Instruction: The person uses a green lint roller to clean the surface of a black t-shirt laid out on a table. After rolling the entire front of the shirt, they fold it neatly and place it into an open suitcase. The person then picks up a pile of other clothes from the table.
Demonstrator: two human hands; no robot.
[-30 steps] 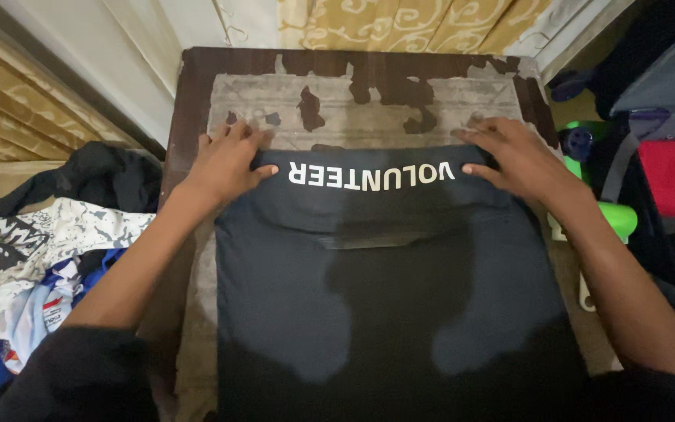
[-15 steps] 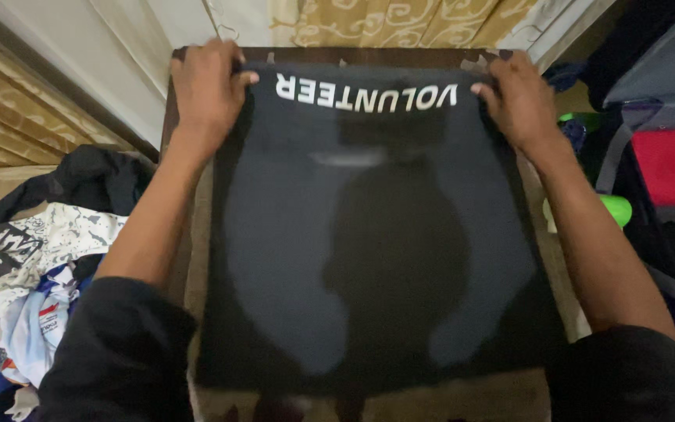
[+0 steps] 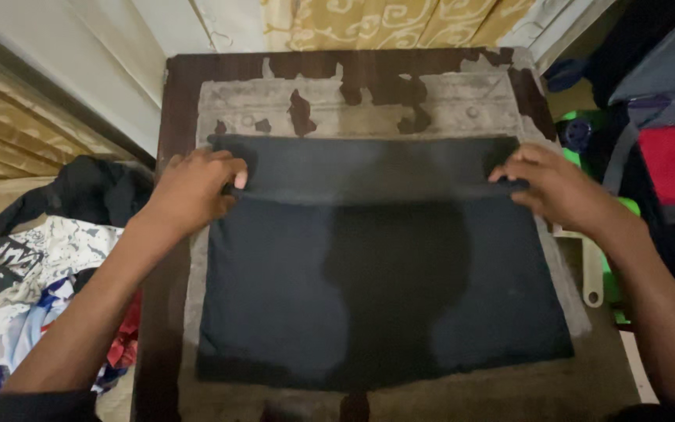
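Dark garment lies flat on the worn wooden table, its far part doubled over. Left hand and right hand each pinch the fold's edge at opposite ends — fingers curled around the cloth (clothes pile sits left).

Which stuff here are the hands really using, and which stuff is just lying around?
In use:
- dark folded garment
- left hand and right hand, each gripping an end of its fold
- worn table under it

Lying about:
- pile of patterned clothes, left
- black garment beside it
- red and grey bag, right
- green thing
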